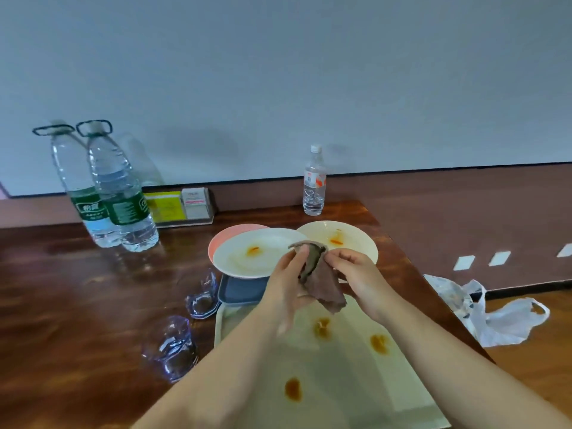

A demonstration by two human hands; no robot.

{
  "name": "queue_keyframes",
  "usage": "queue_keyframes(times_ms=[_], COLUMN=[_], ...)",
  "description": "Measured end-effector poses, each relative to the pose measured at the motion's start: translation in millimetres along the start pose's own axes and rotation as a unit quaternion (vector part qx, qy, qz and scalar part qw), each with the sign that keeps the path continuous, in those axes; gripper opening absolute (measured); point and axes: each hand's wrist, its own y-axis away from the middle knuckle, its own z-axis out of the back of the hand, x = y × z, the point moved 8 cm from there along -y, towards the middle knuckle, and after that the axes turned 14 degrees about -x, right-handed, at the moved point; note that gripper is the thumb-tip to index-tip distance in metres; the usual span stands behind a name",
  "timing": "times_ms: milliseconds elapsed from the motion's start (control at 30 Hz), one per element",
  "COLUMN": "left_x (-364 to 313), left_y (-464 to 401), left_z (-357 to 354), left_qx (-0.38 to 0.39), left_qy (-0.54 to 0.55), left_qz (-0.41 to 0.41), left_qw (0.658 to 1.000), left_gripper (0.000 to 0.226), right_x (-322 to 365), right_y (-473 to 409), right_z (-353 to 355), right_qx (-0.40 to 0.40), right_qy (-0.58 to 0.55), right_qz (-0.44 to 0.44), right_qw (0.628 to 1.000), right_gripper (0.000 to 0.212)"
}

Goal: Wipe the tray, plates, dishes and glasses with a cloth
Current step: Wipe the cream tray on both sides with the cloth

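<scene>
Brown stains, 3 of them, still mark the tray (356,394), and both plates (257,252) carry orange smears. Left grip (288,280) and right grip (353,267) pinch the cloth (322,283) above the tray; 2 glasses (176,348) wait on the bench (77,305). Wiping looks barely begun.

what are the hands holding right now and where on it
Both hands hold the brown cloth above the tray: the left hand grips its left side, and the right hand pinches its upper edge.
</scene>
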Motion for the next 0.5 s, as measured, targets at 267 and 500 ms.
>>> queue_keyframes(times_ms=[267, 500], left_x=[33, 39], left_y=[37, 82], left_z=[46, 70], left_qx=[-0.089, -0.029], left_qy=[0.044, 0.037], left_qz=[0.004, -0.017], left_qw=[0.995, 0.999], left_gripper=[0.025, 0.017], right_x=[-23, -30], right_y=[53, 92], right_z=[-13, -8], right_qx=[-0.003, 0.000], right_qy=[-0.024, -0.029], right_qz=[0.043, 0.007], right_qw=[0.999, 1.000], right_gripper=[0.015, 0.008])
